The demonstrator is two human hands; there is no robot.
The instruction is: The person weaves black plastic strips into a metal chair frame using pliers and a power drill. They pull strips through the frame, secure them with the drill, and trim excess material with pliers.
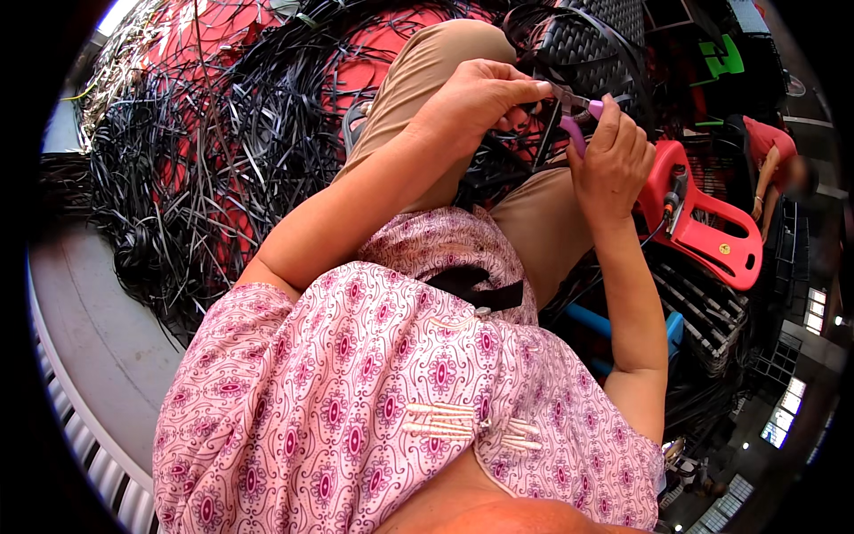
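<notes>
In my right hand [614, 160] is a pair of cutting pliers [576, 132] with purple handles, the fingers wrapped round the grips. The metal jaws point toward the fingertips of my left hand [485, 93], right beside its thumb. That left hand is closed in a pinch; what lies between thumb and finger is too small to make out. Just beyond both hands stands a piece of black woven wickerwork [592, 49], with loose black strips around it. Both hands are held above my knees in tan trousers [427, 80].
A tangled heap of black plastic strips [205, 160] covers a red surface on the left. On the right stands a red plastic chair [725, 254] with a dark cabled tool [674, 191] at it. A blue bar [587, 319] passes beneath my right forearm. Another person [769, 147] in red is farther right.
</notes>
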